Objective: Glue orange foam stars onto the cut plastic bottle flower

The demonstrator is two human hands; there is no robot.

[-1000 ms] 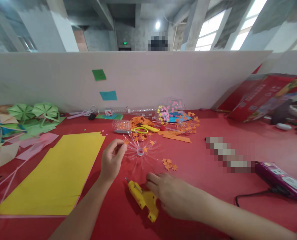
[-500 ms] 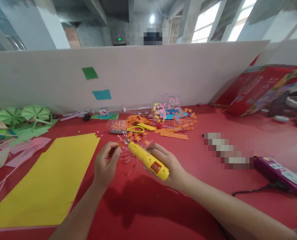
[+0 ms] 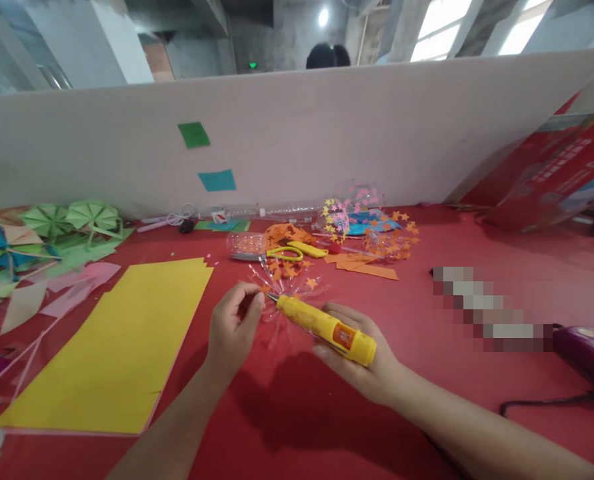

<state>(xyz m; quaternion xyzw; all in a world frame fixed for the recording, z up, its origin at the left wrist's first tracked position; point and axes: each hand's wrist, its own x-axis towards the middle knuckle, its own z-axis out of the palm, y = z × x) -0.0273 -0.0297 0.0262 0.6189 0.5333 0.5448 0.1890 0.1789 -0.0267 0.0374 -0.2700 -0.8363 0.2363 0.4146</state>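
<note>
My left hand (image 3: 233, 328) is closed in a pinch on a small orange star (image 3: 263, 289), of which little shows between thumb and fingertips. In my right hand (image 3: 383, 373) is a yellow glue gun (image 3: 321, 325), gripped from behind and below. Its metal tip (image 3: 273, 297) points left and sits right by the pinched star; whether they touch is unclear. Beyond and beneath the hands a cut clear plastic bottle piece (image 3: 307, 288) spreads thin strips outward, with orange stars on some of them. Part of it is hidden by the gun and my fingers.
Yellow paper sheets (image 3: 121, 347) lie at left, with folded green paper (image 3: 93, 215) behind. Yellow-handled scissors (image 3: 287, 253), a yellow cutter (image 3: 307, 249), orange paper strips (image 3: 367, 268) and star-covered plastic pieces (image 3: 391, 241) lie farther back. A purple power strip (image 3: 584, 357) is at right.
The view has swung left, shifting everything rightward in the picture. The glue gun has turned flatter and its tip has come closer to the star in my left fingers.
</note>
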